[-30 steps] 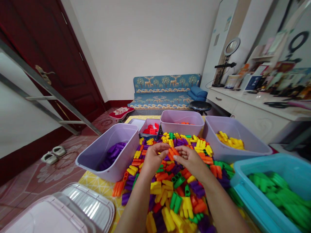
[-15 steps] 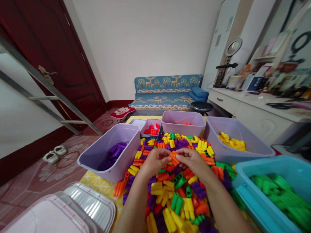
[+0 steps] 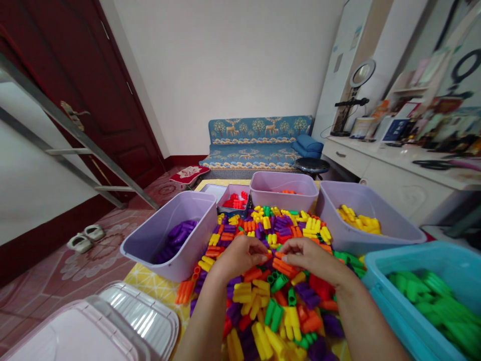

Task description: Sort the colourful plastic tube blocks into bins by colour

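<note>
My left hand [image 3: 246,254] is over the pile of plastic tube-shaped building pieces [image 3: 280,281], its thumb and fingers pinched on a small orange piece, of which only a bit shows at the fingertips. Just to its right, my right hand [image 3: 310,256] grips another orange piece [image 3: 279,255] between thumb and fingers. A narrow gap separates the two hands. Beneath them lie yellow, purple, green and orange pieces, many joined side by side in short rows.
Purple pieces fill part of a lilac bin [image 3: 131,245] at left. Behind stand a small box [image 3: 248,193] with red pieces and a lilac bin [image 3: 283,183] with orange ones. At right are a lilac bin [image 3: 406,220] with yellow and a blue bin [image 3: 383,286] with green. Lids [image 3: 143,316] lie front left.
My hands have moved apart and slightly lower, the right one shifting right. The orange pieces held together between them are now separated, one at each hand.
</note>
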The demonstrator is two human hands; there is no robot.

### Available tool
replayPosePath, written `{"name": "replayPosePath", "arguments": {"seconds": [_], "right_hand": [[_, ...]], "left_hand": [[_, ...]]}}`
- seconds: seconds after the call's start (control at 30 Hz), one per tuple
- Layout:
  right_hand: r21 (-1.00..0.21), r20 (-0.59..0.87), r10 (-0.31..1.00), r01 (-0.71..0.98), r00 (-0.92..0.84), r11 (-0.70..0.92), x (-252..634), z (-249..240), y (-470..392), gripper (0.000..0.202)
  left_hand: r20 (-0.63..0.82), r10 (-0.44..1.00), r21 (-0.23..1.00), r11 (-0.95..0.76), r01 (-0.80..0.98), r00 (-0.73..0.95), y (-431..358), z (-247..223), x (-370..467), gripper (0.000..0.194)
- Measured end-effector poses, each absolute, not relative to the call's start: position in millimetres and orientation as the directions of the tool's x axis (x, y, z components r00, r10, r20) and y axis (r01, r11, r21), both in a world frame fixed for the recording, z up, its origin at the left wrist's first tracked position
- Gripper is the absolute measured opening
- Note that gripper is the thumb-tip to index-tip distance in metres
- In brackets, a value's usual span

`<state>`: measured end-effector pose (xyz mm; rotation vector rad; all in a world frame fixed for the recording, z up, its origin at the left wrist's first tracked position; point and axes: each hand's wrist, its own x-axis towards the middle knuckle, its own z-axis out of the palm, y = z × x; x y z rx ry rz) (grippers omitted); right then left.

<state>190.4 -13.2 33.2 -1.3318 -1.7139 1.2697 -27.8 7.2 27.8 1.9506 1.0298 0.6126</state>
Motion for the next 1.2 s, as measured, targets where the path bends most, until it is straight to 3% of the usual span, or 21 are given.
{"name": "replayPosePath", "arguments": {"seconds": [0.07,0.17,0.27,0.37,0.43,0.5,0.57,0.63,0.73,0.9,1.03,1.2], "right_hand": [[-0.973,0.007,0.989,0.228,-0.147,0.04,191,34,-10,0.022],[-0.953,0.261,0.945,-0.104,0.196,0.285,186,41,-7,0.045],[-0.891,0.356,0.881,-0.17,0.313,0.421,184,47,-5,0.057],[-0.961,0.273,0.913,0.035,0.305,0.276,195,39,0,0.05],[-0.934,0.254,0.926,0.321,0.28,0.16,206,29,3,0.042],[-0.75,0.264,0.936,0.66,0.231,0.049,215,19,5,0.038],[-0.478,0.213,0.958,0.875,0.193,-0.071,219,11,4,0.043],[-0.274,0.132,0.973,0.95,0.191,-0.15,218,8,2,0.051],[-0.162,0.089,0.984,0.977,0.154,-0.138,208,7,0,0.056],[-0.284,0.061,0.996,0.957,0.069,-0.049,182,8,-2,0.061],[-0.467,0.124,0.992,0.88,-0.033,0.088,166,3,-3,0.059],[-0.813,0.204,0.97,0.53,-0.129,0.241,157,-4,1,0.061]], "left_hand": [[0.078,0.86,0.804,-0.354,0.478,0.504,7,30,-29,0.02],[0.103,0.879,0.734,-0.383,0.562,0.465,6,34,-32,0.02],[0.099,0.906,0.632,-0.376,0.678,0.411,2,39,-34,0.029],[0.049,0.943,0.491,-0.309,0.814,0.328,-1,43,-36,0.043],[0.001,0.958,0.418,-0.262,0.87,0.288,-3,45,-37,0.047],[-0.032,0.961,0.373,-0.242,0.895,0.274,-4,45,-38,0.05],[-0.059,0.963,0.337,-0.227,0.913,0.261,-4,45,-36,0.051],[-0.068,0.964,0.309,-0.223,0.924,0.255,-5,44,-32,0.055],[-0.064,0.945,0.319,-0.285,0.904,0.32,-6,41,-21,0.065],[-0.026,0.922,0.399,-0.346,0.849,0.387,-5,27,-5,0.081],[0.097,0.914,0.621,-0.366,0.693,0.395,2,10,1,0.08],[0.22,0.919,0.806,-0.361,0.469,0.328,12,3,1,0.064]]}}
